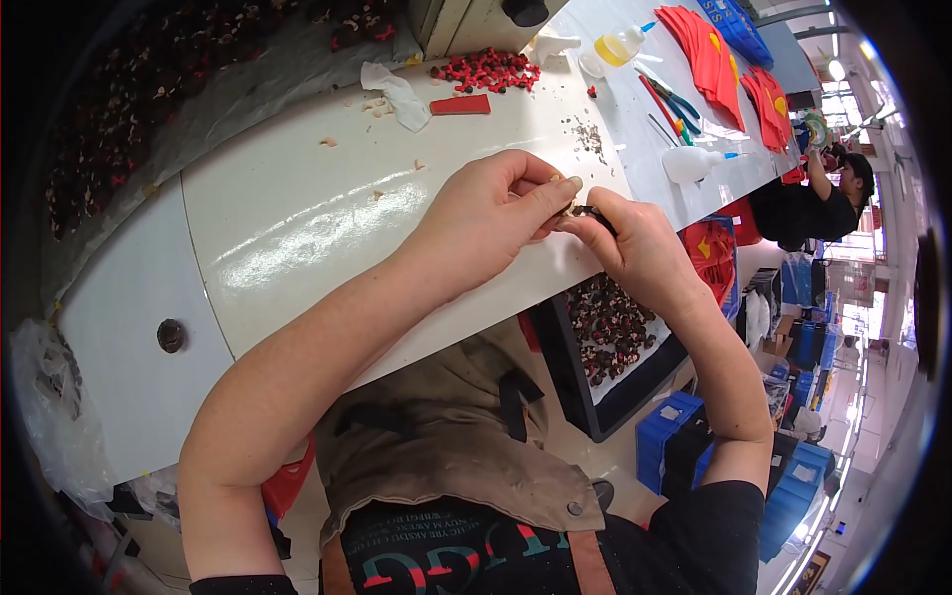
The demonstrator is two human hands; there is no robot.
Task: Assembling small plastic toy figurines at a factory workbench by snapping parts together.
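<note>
My left hand (508, 206) and my right hand (640, 243) meet above the white table, fingertips almost touching. Pinched in the left fingers is a small tan-and-dark piece (569, 209), mostly covered by them. Between the right thumb and forefinger sits a small dark object (595, 215); its kind is too hidden to tell. Beyond the hands, a pile of small red-and-black pieces (488, 71) lies on the table, with a flat red strip (460, 105) and a crumpled white tissue (397, 96) close by. Dark crumbs (587, 139) are scattered right of the left hand.
Below the table edge, a black tray (567, 377) holds many dark pieces. Pliers (674, 96), a white squeeze bottle (691, 164) and red sheets (702, 61) lie at the far right. A round dark object (172, 335) rests at left. A co-worker (815, 203) is farther off.
</note>
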